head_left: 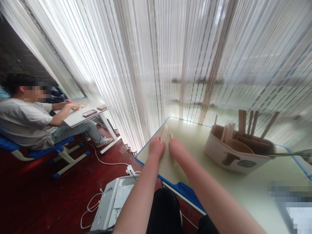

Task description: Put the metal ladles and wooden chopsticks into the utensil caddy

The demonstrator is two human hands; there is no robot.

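Near the left corner of the pale, blue-edged desk point(195, 133), my left hand point(156, 148) is closed around a small bundle of light wooden chopsticks point(164, 133), their ends pointing away from me. Just beside it, my right hand point(175, 146) is curled with the fingers mostly hidden. A light chopstick point(171, 135) sticks out beyond that hand, and a faint length shows below it. To the right stands a beige utensil holder point(214, 149) with compartments. Light chopsticks point(228, 131) and several darker brown ones point(253, 122) stand upright or leaning in it.
A thin metal bar point(290, 153) reaches the holder from the right. A blurred dark object point(290, 195) lies at the desk's right. White sheer curtains point(146, 65) hang behind. Lower left are a grey case point(107, 201) and cables point(107, 162). A person point(29, 113) sits at another table point(75, 118).
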